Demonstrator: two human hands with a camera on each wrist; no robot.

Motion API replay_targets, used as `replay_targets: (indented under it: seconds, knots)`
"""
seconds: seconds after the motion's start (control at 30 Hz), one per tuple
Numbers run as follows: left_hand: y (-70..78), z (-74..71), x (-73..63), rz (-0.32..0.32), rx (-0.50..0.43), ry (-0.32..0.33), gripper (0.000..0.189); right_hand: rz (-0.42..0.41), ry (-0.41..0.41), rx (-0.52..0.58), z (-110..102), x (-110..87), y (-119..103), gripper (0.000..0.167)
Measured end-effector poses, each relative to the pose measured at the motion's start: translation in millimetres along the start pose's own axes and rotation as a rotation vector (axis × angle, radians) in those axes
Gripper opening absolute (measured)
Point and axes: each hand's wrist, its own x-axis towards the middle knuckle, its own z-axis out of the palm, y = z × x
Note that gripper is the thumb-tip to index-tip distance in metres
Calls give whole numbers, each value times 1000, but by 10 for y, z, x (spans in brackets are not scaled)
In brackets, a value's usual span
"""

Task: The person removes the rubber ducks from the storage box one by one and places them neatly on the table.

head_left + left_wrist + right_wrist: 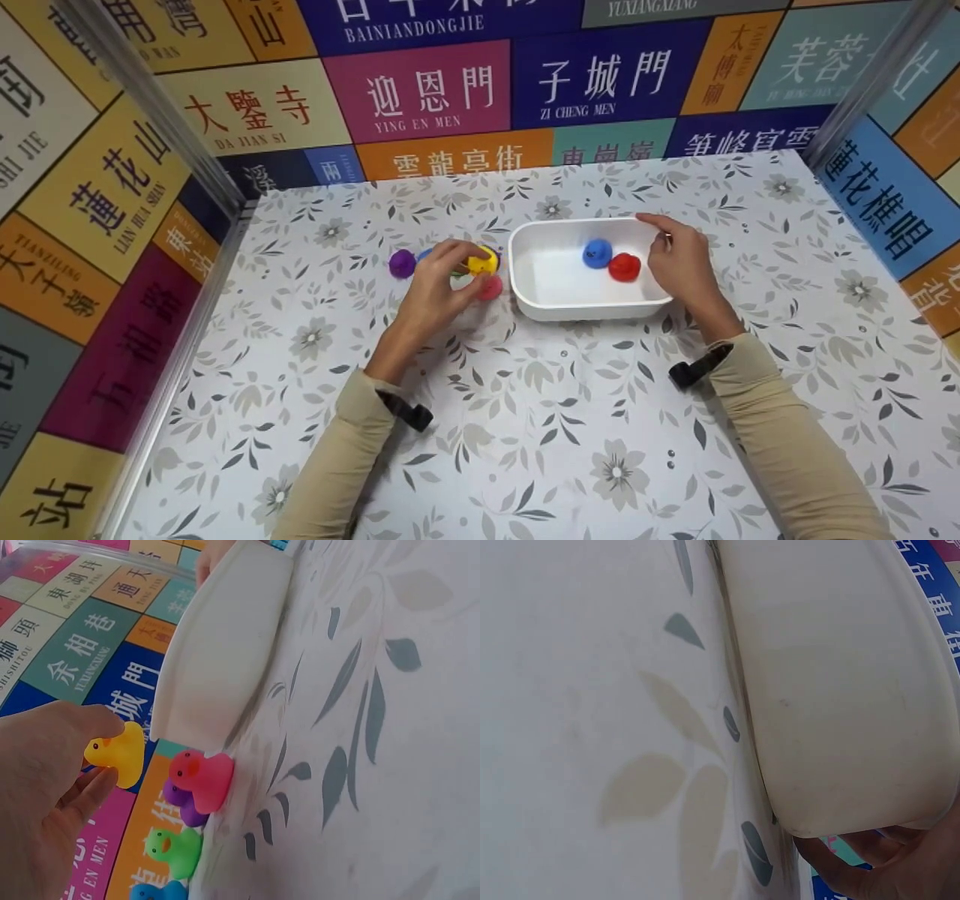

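My left hand (429, 294) pinches a yellow rubber duck (129, 755) between thumb and fingers, held up just left of the white plastic tub (551, 309). Close below that duck stand a pink duck (208, 780), a purple duck (186, 808) partly behind it, a green duck (176, 851) and a blue duck (159, 891) cut off by the frame. Inside the tub, a blue duck (597, 253) lies beside a red duck (624, 267). My right hand (686, 262) grips the tub's right end, with a finger on the far rim; some of its fingers are hidden.
Another purple duck (402, 264) sits at the left end of the group. A leaf-patterned cloth (525, 435) covers the table. Printed panels (420, 90) with large characters rise along the back and both sides.
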Motion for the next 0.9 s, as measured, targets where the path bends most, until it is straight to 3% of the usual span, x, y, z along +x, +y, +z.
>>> replay_targets:
  seconds: [0.23, 0.5, 0.9]
  knots:
    - [-90, -50, -70, 14, 19, 18, 22, 16, -16, 12, -6, 2, -7, 55]
    - [-183, -116, -137, 22, 43, 5, 21, -31, 17, -5, -3, -11, 20, 54]
    - [-327, -169, -199, -18, 36, -88, 24, -18, 1, 6, 3, 1, 24, 55]
